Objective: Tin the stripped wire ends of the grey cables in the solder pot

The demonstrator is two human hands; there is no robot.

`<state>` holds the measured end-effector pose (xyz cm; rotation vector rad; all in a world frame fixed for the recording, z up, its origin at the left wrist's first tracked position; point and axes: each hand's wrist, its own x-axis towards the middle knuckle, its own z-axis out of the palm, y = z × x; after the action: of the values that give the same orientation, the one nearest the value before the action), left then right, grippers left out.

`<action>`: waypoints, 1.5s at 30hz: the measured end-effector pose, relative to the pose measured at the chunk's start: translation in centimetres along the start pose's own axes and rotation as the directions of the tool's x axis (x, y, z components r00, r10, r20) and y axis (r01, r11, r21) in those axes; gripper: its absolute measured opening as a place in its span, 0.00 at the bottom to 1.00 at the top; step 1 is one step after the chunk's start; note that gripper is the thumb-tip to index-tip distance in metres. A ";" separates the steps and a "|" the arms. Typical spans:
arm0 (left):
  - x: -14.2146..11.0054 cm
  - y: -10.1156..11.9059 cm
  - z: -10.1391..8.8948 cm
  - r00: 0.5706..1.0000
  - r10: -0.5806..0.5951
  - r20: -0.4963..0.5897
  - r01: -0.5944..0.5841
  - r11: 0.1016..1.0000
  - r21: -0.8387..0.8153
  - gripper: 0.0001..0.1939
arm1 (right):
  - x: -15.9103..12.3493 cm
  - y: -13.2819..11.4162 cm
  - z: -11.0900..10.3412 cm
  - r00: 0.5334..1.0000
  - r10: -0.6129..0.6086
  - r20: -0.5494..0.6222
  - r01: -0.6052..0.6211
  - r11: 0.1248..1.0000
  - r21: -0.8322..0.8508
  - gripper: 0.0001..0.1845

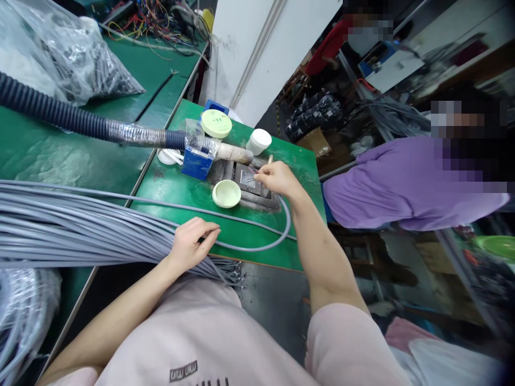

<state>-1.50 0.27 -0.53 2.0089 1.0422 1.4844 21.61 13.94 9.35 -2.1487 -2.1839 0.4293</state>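
My right hand (pixel 276 178) pinches the end of a grey cable (pixel 287 220), its thin stripped wires pointing at the shiny square of a small metal solder pot (pixel 248 180). From that hand the cable loops down and back left to my left hand (pixel 193 242). The left hand lies over a thick bundle of grey cables (pixel 88 228), fingers curled and closed; what is in them is hidden. The mouth of a ribbed hose (pixel 237 154) sits just behind the pot. In front of the pot stands a small pale green bowl (pixel 226 194).
Around the pot are a blue box (pixel 198 162), a round yellow-green lid (pixel 216 124) and a white jar (pixel 258 141). Plastic bags of parts (pixel 92 64) lie at the back left. A person in a purple top (pixel 394 182) sits at the right.
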 end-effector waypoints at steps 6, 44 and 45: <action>0.0 0.1 0.0 1.000 -0.004 0.002 0.004 1.000 0.001 0.03 | 2.5 3.0 1.6 0.990 0.138 0.000 -0.138 0.990 0.009 0.10; 2.4 2.7 3.9 0.766 -0.621 0.164 0.463 0.358 -0.811 0.17 | -11.5 -5.8 2.8 0.993 -0.112 -0.028 0.088 0.575 0.814 0.15; 2.6 3.0 4.3 0.746 -0.646 0.159 0.442 0.303 -0.844 0.17 | -11.6 -5.9 3.2 0.992 -0.120 -0.026 0.088 0.551 0.830 0.15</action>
<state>3.82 0.74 1.80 0.6582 0.7042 1.3850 15.51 1.97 9.48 -1.4448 -1.5526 1.2062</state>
